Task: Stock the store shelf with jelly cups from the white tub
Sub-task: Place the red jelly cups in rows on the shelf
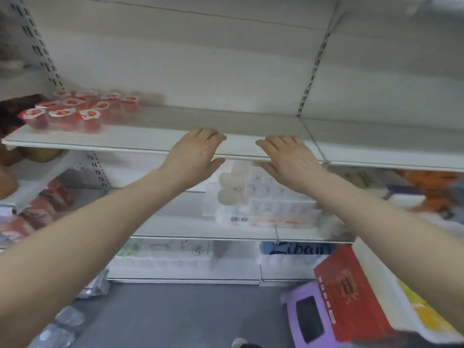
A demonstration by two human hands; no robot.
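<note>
Several red jelly cups [75,111] with white-and-red lids stand in a cluster on the left part of the white store shelf [155,139]. My left hand [194,155] and my right hand [288,156] hover side by side over the shelf's front edge, near its middle. Both hands have relaxed, slightly spread fingers and hold nothing. They are well to the right of the cups. The white tub is not clearly in view.
Packs of tissue rolls [258,197] fill the shelf below. A purple stool [311,320] and a red box [351,292] sit low at the right. A dark red package [15,109] lies left of the cups. Grey floor [175,315] shows beneath.
</note>
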